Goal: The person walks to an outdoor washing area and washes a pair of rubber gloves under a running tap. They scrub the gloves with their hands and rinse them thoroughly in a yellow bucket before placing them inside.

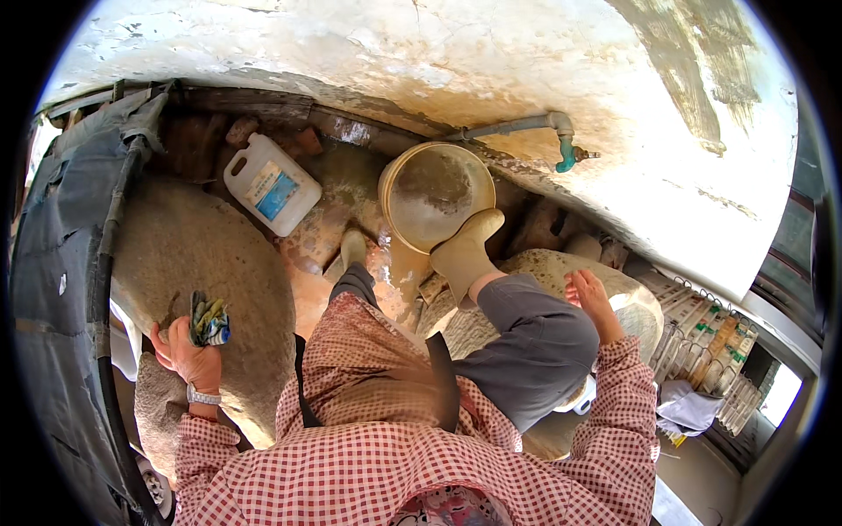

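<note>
At the left, over a large grey-brown rock (202, 254), my left hand (191, 359) grips a small crumpled bundle (210, 321) in green, yellow, blue and white; its exact kind is unclear. A watch (203, 396) is on that wrist. My right hand (595, 302) is beside my raised right knee, above another pale stone (553, 263), with loosely bent fingers and nothing visible in them. My right boot (465, 256), beige, is lifted against the near rim of a cream bucket (395, 219) holding murky water. My left boot (353, 248) stands on the wet floor.
A white jug (303, 206) with a blue label lies by the wall at the back left. Above the bucket a grey pipe ends in a green tap (566, 156). Dark sheeting (61, 263) hangs at the left. At the right is a rack of hangers (710, 342) with a grey cloth (688, 407).
</note>
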`<action>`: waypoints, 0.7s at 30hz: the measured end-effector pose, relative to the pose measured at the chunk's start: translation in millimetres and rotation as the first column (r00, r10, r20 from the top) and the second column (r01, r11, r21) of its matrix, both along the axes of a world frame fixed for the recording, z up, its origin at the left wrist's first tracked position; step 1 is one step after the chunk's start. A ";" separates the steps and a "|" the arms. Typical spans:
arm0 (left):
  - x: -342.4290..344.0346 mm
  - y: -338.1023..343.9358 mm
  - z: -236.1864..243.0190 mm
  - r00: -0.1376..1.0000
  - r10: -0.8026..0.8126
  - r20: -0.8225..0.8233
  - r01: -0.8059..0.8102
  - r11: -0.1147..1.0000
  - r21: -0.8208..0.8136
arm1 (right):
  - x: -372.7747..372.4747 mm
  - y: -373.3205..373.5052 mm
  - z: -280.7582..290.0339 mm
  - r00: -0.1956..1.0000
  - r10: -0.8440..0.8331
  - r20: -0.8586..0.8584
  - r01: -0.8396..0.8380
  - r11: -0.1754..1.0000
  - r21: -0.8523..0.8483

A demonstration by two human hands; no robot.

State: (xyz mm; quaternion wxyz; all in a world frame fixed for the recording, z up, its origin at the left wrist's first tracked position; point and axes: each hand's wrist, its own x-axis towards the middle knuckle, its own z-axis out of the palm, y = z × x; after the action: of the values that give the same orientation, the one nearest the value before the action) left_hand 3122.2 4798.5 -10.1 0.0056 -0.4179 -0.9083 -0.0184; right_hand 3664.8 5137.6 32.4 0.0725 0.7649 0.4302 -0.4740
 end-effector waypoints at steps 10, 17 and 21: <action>4.7 -1.5 -5.3 0.997 0.079 0.023 -0.079 0.997 -0.004 | -86.5 83.0 -93.8 0.698 0.713 -0.072 -0.707 0.701 0.093; 4.0 10.5 -4.4 0.998 -0.068 0.000 0.068 0.998 -0.005 | -110.1 107.4 -183.2 0.634 0.737 0.234 -0.772 0.623 0.128; -2.9 0.5 -5.5 0.997 -0.066 -0.029 0.065 0.997 -0.029 | -125.1 91.9 -208.2 0.567 0.805 0.174 -0.805 0.586 -0.088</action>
State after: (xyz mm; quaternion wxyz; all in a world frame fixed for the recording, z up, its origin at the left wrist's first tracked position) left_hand 3119.3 4799.0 -15.6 0.0126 -0.4478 -0.8941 0.0004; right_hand 3539.7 5229.5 -175.8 0.3214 0.5279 0.7220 -0.3111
